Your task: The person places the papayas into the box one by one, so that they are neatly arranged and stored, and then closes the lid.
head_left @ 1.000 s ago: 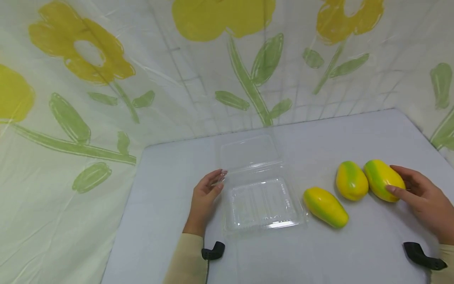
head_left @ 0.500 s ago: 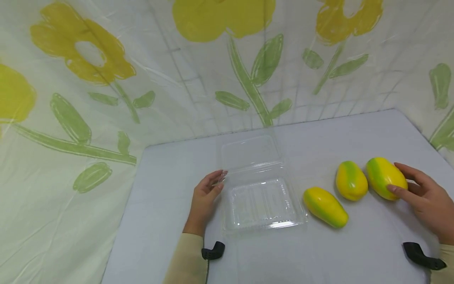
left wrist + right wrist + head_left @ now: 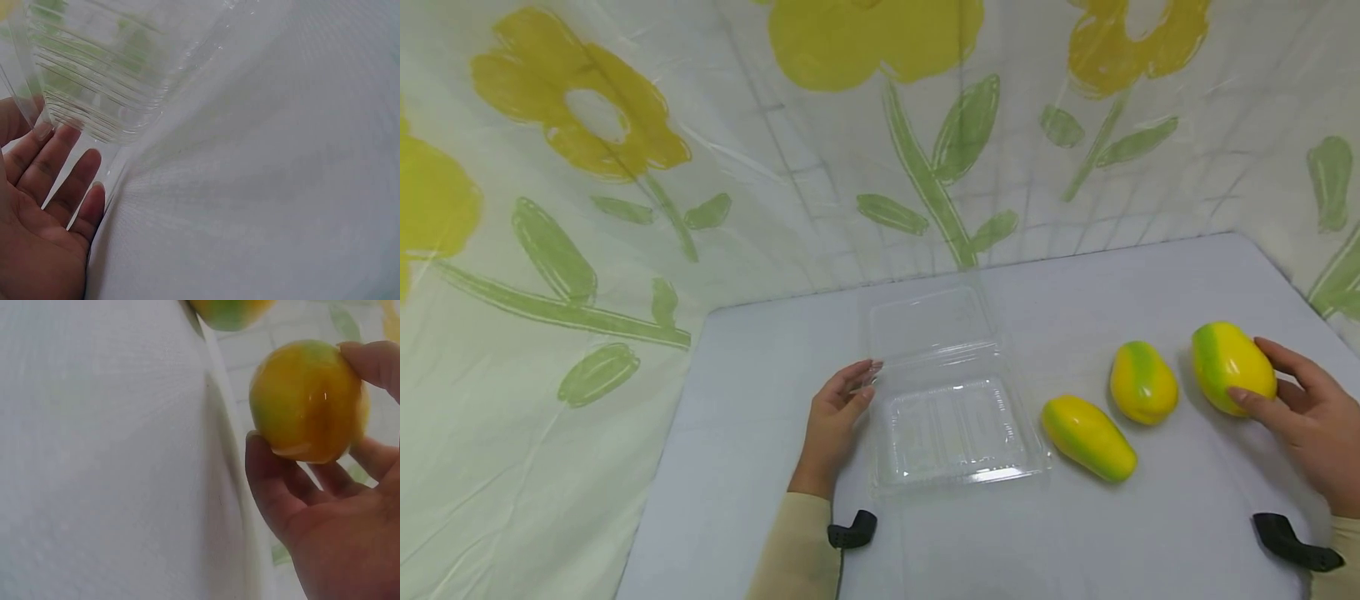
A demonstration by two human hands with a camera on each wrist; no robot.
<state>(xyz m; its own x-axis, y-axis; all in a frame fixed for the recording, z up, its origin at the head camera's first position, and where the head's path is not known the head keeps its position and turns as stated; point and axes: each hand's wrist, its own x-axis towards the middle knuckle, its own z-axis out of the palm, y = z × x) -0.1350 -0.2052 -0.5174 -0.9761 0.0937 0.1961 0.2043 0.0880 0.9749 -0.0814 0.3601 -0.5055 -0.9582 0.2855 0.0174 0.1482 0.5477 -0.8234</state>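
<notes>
My right hand (image 3: 1311, 421) grips a yellow mango (image 3: 1232, 367) with a green stripe, thumb on the near side and fingers around the far side. The right wrist view shows this mango (image 3: 309, 403) held above the white surface between thumb and fingers. Two more mangoes lie to its left, a rounder-looking one (image 3: 1144, 383) and a longer tilted one (image 3: 1090, 437). A clear plastic clamshell box (image 3: 955, 425) lies with its lid (image 3: 928, 321) folded back. My left hand (image 3: 835, 425) holds the box's left edge near the hinge; in its wrist view fingertips meet the ribbed wall (image 3: 100, 81).
A white-covered table (image 3: 752, 400) carries everything. A curtain (image 3: 790, 183) with painted yellow flowers hangs behind and to the left. Black wrist mounts (image 3: 853, 531) stick out at both sleeves.
My right hand has lifted its mango and moved slightly to the right, opening a gap from the middle mango. The left hand and the box have stayed in place.
</notes>
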